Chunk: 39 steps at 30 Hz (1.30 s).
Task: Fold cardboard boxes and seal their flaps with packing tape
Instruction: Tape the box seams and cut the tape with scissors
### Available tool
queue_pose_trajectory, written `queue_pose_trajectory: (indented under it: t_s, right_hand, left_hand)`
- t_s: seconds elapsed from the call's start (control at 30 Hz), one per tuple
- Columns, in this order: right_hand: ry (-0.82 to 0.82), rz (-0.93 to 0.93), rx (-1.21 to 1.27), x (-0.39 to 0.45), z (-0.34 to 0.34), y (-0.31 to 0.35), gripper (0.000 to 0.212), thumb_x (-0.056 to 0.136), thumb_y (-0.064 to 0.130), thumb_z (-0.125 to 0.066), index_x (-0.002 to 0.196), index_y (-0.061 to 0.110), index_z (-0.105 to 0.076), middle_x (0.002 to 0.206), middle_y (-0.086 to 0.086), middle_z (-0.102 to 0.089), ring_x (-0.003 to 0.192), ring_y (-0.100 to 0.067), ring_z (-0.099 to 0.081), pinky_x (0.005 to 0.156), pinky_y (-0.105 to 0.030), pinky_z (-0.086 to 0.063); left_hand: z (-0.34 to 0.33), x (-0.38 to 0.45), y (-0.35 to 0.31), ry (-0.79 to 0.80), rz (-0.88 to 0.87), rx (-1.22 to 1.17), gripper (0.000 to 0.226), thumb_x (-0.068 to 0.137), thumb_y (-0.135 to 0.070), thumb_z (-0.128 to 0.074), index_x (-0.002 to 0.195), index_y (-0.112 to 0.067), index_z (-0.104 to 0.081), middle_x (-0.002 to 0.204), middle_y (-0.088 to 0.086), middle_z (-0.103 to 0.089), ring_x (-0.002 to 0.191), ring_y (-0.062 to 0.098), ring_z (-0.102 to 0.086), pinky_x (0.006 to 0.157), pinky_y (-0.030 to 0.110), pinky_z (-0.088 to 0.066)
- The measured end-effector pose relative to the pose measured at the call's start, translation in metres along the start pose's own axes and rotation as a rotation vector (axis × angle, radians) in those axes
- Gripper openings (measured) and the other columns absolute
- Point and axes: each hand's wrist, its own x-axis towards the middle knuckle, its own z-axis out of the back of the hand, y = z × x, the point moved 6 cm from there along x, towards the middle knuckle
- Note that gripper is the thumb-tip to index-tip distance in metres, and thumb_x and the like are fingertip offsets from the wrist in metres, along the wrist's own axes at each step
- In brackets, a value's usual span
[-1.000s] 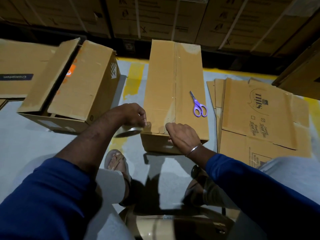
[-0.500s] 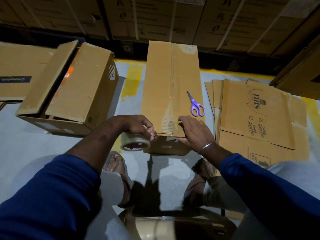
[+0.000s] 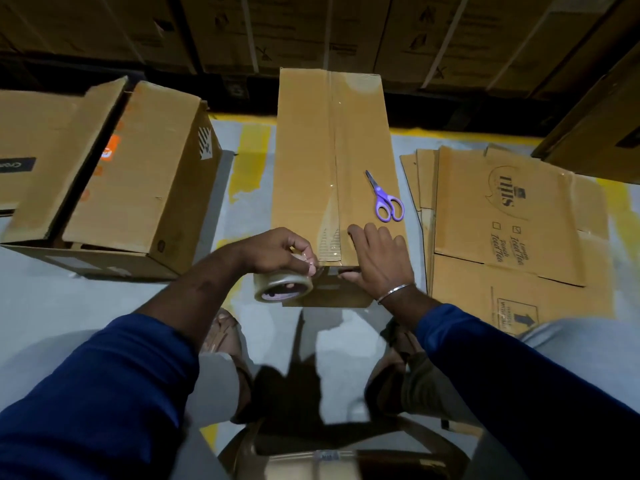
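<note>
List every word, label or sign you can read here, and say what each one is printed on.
"Hills": logo on the top flattened carton, right of the taped box.
"Iced Tea", twice beside two checkboxes: same carton; the smaller words above each are too small to read.
Up-arrow handling mark: same stack, near edge; its wording is blurred.
"Cro...": dark label on the far-left cardboard, cut off.
Orange sticker on the open box: unreadable.
Prints on the stacked back cartons: too dark.
</note>
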Motion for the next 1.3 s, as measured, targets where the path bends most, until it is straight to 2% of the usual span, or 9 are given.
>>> queue_pose_trajectory:
  t_s: [0.3, 0.37, 0.47, 0.57, 0.7, 0.83, 1.03, 1.2, 1.3]
  right_hand:
    - [0.143, -0.019, 0.072, 0.013, 0.005, -0.003, 0.102, 0.065, 0.059, -0.088, 0.143, 0.023, -0.032, 0.118, -0.006, -0.052, 0.1, -0.026, -0.054, 0.075, -0.044, -0.051]
    - [0.252, 0.023, 0.31, 0.014, 0.019, -0.005, 0.101, 0.07, 0.032, -0.091, 0.146, 0.026, -0.024, 0.118, -0.005, -0.054, 0.102, -0.025, -0.057, 0.075, -0.043, -0.055]
    - [0.398, 0.001, 0.775, 0.009, 0.061, -0.01, 0.091, 0.081, 0.006, -0.079, 0.149, 0.026, -0.023, 0.092, -0.003, -0.056, 0.075, -0.018, -0.058, 0.065, -0.037, -0.051]
    - [0.305, -0.221, 1.131, -0.008, 0.103, -0.024, 0.04, 0.092, 0.033, -0.075, 0.126, 0.02, -0.06, 0.092, -0.012, -0.071, 0.082, -0.031, -0.069, 0.076, -0.047, -0.057]
    - [0.369, -0.332, 1.206, -0.04, 0.11, -0.01, 0.061, 0.086, 0.068, -0.065, 0.089, 0.008, -0.074, 0.086, -0.008, -0.077, 0.082, -0.026, -0.074, 0.075, -0.043, -0.06]
    - [0.345, -0.357, 1.253, -0.034, 0.087, 0.002, 0.044, 0.092, 0.047, -0.072, 0.078, 0.005, -0.073, 0.079, -0.013, -0.076, 0.071, -0.034, -0.07, 0.067, -0.045, -0.058]
    - [0.323, -0.323, 1.263, -0.018, 0.069, 0.002, 0.025, 0.094, 0.018, -0.068, 0.07, 0.012, -0.07, 0.069, -0.009, -0.073, 0.061, -0.019, -0.061, 0.061, -0.033, -0.049]
    - [0.273, -0.388, 1.239, -0.012, 0.055, -0.017, 0.026, 0.092, 0.017, -0.071, 0.067, 0.014, -0.069, 0.056, -0.001, -0.064, 0.051, -0.018, -0.056, 0.058, -0.033, -0.049]
    - [0.32, -0.467, 1.289, -0.02, 0.044, -0.019, 0.025, 0.095, 0.013, -0.066, 0.071, 0.007, -0.068, 0.058, -0.004, -0.06, 0.051, -0.018, -0.052, 0.052, -0.028, -0.047]
  left_hand:
    - [0.003, 0.008, -0.015, 0.016, 0.082, 0.098, 0.008, 0.09, -0.024, -0.08, 0.093, -0.017, -0.078, 0.07, -0.018, -0.071, 0.064, -0.003, -0.062, 0.069, 0.023, -0.048]
    - [0.006, 0.007, -0.02, 0.023, 0.099, 0.134, 0.009, 0.09, -0.026, -0.08, 0.093, -0.018, -0.078, 0.068, -0.023, -0.07, 0.066, -0.003, -0.062, 0.07, 0.023, -0.047]
    - [0.011, 0.002, -0.033, 0.009, 0.098, 0.243, 0.009, 0.087, -0.029, -0.082, 0.09, -0.021, -0.078, 0.08, -0.016, -0.072, 0.079, 0.007, -0.063, 0.074, 0.026, -0.046]
    - [0.016, -0.004, -0.051, -0.051, 0.049, 0.375, 0.007, 0.085, -0.03, -0.082, 0.084, -0.027, -0.076, 0.092, -0.009, -0.073, 0.092, 0.014, -0.063, 0.085, 0.032, -0.047]
    - [0.016, -0.011, -0.067, -0.107, 0.0, 0.496, 0.007, 0.086, -0.032, -0.078, 0.083, -0.031, -0.072, 0.093, -0.012, -0.071, 0.095, 0.015, -0.062, 0.086, 0.035, -0.049]
    - [0.011, -0.013, -0.071, -0.116, -0.004, 0.544, 0.008, 0.086, -0.034, -0.076, 0.082, -0.034, -0.069, 0.092, -0.011, -0.07, 0.093, 0.017, -0.062, 0.084, 0.037, -0.051]
    - [0.01, -0.009, -0.066, -0.1, 0.026, 0.526, 0.01, 0.088, -0.037, -0.077, 0.084, -0.034, -0.069, 0.099, -0.008, -0.07, 0.101, 0.019, -0.061, 0.09, 0.038, -0.051]
    - [0.013, -0.01, -0.066, 0.008, 0.074, 0.355, 0.055, 0.085, -0.052, -0.079, 0.134, -0.032, -0.063, 0.14, -0.008, -0.056, 0.13, 0.02, -0.051, 0.106, 0.037, -0.043]
    - [0.028, -0.018, -0.061, 0.051, 0.166, 0.287, 0.077, 0.079, -0.056, -0.081, 0.146, -0.032, -0.051, 0.136, -0.009, -0.052, 0.118, 0.019, -0.056, 0.092, 0.03, -0.047]
